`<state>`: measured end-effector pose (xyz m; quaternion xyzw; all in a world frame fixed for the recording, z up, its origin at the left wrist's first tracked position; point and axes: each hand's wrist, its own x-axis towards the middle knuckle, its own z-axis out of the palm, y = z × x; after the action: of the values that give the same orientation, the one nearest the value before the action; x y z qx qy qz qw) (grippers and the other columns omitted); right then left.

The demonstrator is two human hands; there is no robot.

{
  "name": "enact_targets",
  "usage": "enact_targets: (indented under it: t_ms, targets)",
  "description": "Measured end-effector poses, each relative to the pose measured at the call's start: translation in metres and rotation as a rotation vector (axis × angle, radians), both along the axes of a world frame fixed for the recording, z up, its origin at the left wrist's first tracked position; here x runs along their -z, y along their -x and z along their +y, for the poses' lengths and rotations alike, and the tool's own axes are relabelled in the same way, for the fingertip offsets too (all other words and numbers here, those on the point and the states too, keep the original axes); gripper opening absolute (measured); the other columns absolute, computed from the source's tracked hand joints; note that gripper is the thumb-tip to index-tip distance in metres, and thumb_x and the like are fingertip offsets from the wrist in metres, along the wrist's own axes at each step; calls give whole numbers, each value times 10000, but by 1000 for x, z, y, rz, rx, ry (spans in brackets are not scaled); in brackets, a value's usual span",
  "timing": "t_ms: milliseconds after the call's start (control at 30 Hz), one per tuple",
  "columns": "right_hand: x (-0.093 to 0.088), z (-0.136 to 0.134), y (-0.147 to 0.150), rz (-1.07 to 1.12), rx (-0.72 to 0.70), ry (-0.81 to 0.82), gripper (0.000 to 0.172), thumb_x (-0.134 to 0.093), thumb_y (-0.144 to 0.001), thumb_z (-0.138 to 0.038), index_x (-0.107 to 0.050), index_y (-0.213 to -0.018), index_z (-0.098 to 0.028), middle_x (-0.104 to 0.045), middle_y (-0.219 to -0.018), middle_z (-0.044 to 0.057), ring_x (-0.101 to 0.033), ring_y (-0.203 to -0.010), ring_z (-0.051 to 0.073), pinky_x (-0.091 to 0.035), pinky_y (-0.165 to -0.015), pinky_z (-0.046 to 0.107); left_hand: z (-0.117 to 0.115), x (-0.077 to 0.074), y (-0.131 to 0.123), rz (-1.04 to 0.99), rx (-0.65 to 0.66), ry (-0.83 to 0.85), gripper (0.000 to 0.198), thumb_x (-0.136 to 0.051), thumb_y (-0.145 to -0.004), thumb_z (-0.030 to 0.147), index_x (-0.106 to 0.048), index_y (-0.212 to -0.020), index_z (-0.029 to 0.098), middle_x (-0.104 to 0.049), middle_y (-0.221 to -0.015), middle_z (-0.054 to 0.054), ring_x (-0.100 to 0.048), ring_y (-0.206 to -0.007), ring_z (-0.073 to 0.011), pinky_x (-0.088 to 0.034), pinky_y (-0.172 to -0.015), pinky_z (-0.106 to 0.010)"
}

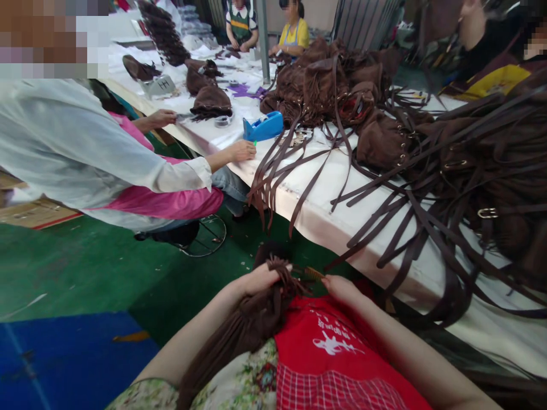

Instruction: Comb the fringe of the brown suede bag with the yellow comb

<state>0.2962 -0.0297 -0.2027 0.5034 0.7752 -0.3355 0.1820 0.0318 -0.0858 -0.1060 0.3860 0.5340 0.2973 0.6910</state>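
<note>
Near my lap, my left hand [264, 279] is closed around the top of a dark brown, soft suede-like piece with fringe [256, 324]. Its strips bunch up past the fingers, and the rest drapes down over my left forearm and side. My right hand [342, 288] pinches a small yellow-brown toothed tool, which looks like a comb [315, 274]. The comb points left, toward the fringe, close to its strip ends. Whether the two touch, I cannot tell.
A long white-covered table [307, 210] runs along my right, heaped with brown bags [325, 80] whose straps [410, 228] hang over the edge. A blue tape dispenser [264, 126] stands near a seated co-worker's hand [243, 151]. A stool [207, 236] is at left. Other people sit farther back.
</note>
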Motion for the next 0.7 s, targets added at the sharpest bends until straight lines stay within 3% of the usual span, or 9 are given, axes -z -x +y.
enact_targets:
  t_ms: [133,267,367,500,600,700]
  targets:
    - [-10,29,-11,244,155,12,462,-249,-957,-414,-628,-950,-148,-689,-709,69,-634,-629,175,-454,-582,269,23,-38,60,338,-271,-323,505,-518,-802,590,-688,-850,117,-707,-827,-73,-638,-871,-231,-485,-885,-347]
    - [-31,40,-2,648,436,-41,362,-592,-767,-428,-618,-994,-147,-703,-849,80,-644,-730,203,-498,-629,293,33,-60,93,590,-409,-509,463,-521,-819,554,-691,-954,145,-707,-1009,-97,-573,-1137,-256,-368,-1067,-375]
    - [-49,39,13,844,494,34,400,-685,-667,-410,-631,-965,-148,-696,-830,65,-620,-636,178,-493,-530,274,33,-57,93,697,-563,-541,460,-505,-838,531,-670,-1035,149,-680,-1120,-95,-505,-1236,-265,-300,-1119,-390]
    - [-74,38,37,912,488,111,353,-657,-701,-391,-663,-965,-157,-619,-611,-15,-440,-362,80,-347,-344,216,27,-47,78,707,-741,-474,483,-476,-857,540,-681,-1026,136,-690,-1110,-102,-560,-1171,-289,-405,-1050,-381]
    - [-88,39,53,989,489,107,358,-661,-707,-382,-669,-987,-159,-563,-545,-44,-425,-346,72,-324,-333,203,20,-43,59,683,-781,-438,510,-444,-871,552,-683,-1035,132,-702,-1075,-99,-546,-1190,-300,-430,-1035,-380]
    - [-92,38,68,1036,471,166,389,-662,-716,-400,-657,-1021,-159,-537,-518,-58,-397,-332,70,-311,-326,206,15,-39,37,572,-737,-477,546,-370,-895,562,-680,-1053,142,-700,-1084,-87,-527,-1216,-283,-425,-1051,-369]
